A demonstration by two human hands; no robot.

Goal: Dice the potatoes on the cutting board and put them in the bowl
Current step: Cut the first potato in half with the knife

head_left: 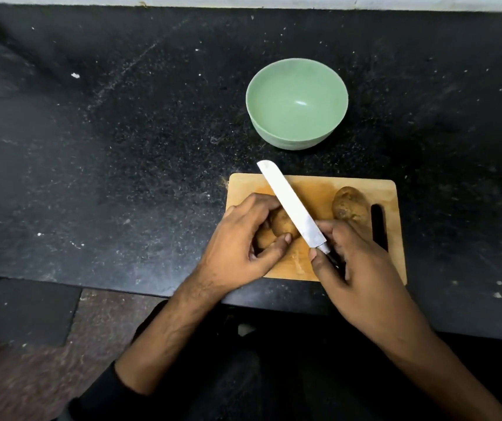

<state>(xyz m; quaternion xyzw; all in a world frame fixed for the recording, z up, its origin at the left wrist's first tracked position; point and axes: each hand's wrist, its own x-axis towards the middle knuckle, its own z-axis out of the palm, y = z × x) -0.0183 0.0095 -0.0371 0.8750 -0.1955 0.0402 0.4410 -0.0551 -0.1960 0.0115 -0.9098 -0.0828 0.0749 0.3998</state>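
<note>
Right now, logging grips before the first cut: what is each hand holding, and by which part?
The left hand grips a potato around its near end. The right hand holds the knife by its handle, right behind the blade.

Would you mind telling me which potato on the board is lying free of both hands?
The potato by the board's slot; the left hand grips the other potato.

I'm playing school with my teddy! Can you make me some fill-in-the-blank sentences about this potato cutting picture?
1. The right hand holds a ____.
2. The left hand holds a potato on the cutting ____.
3. The bowl is coloured ____.
4. The number of potato pieces inside the bowl is ____.

Missing words: knife; board; green; zero
</note>
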